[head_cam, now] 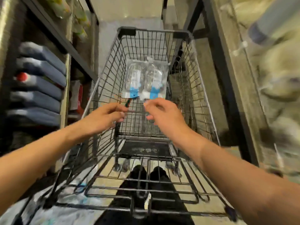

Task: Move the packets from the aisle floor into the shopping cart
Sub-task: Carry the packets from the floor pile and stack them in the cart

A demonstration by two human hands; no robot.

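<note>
A clear plastic packet [146, 78] with two blue-and-white labels lies in the basket of the black wire shopping cart [193, 88], toward its far end. My left hand [105, 117] and my right hand [164, 116] hover over the basket just short of the packet's near edge, fingers loosely curled, holding nothing. A small green-and-red strip [128, 102] shows at my left fingertips; I cannot tell whether it is touched. More clear plastic packets [53, 207] lie blurred on the floor at the lower left, seen through the cart's folded seat wires.
Shelving [53, 34] with dark blue containers [40, 88] stands close on the left. Shelves of pale bagged goods [276, 75] line the right. My black-clad legs [146, 181] stand behind the cart. The aisle is narrow.
</note>
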